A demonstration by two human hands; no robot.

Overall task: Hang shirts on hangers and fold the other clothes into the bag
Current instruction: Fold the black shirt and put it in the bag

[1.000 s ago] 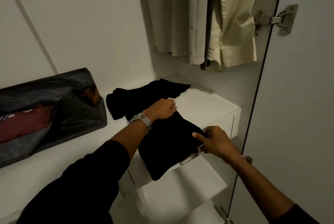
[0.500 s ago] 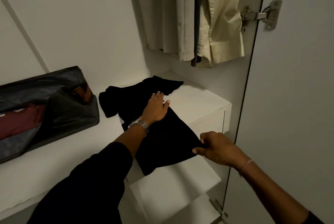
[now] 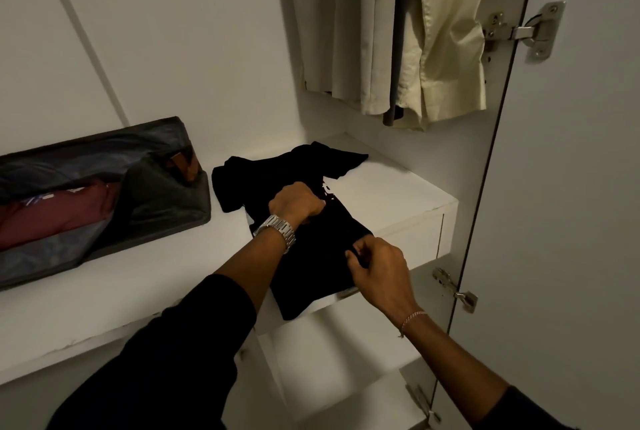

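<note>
- Head view: black garment [image 3: 311, 256] lies on white shelf [image 3: 398, 194], near corner overhanging.
- My left hand [image 3: 296, 202] grips its middle; my right hand [image 3: 377, 268] pinches its edge.
- Soft, light, limp; best taken at edges.
- Bag [image 3: 166, 197] lies left.

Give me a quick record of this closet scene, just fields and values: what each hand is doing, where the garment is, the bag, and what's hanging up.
garment: black garment lying on the white shelf, near end draped over the front edge
left hand: left hand grips the garment's middle, fingers curled
right hand: right hand pinches the garment's right edge
bag: dark bag open on the shelf at left, maroon clothing inside
hanging: cream shirt and beige garment above the shelf
door: wardrobe door open at right
</note>
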